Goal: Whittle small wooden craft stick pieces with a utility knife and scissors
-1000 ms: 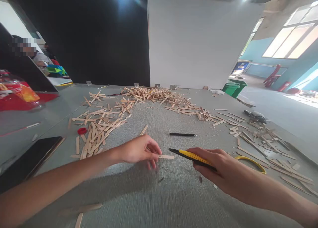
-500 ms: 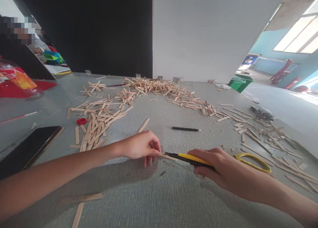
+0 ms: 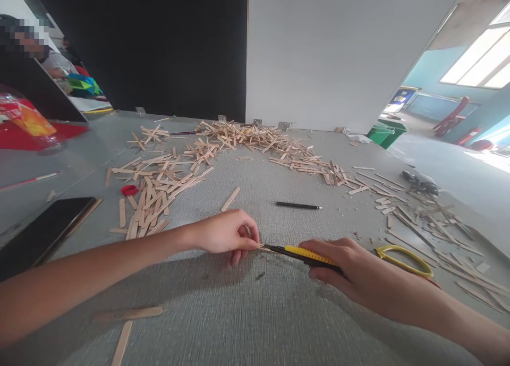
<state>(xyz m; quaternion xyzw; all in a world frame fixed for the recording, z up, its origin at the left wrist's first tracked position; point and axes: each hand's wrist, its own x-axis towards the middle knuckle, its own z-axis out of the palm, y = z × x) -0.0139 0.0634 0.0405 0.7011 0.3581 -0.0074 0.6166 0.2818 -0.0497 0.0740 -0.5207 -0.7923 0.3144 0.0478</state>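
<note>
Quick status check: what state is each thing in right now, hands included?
left hand: fingers pinched on a stick, holding it down on the table.
right hand: closed around utility knife.
utility knife: low and nearly flat, tip at the stick.
pen: lying flat, untouched.
yellow scissors: lying flat behind the right hand.
phone: lying flat, screen dark.
stick pile: loose, scattered.
</note>
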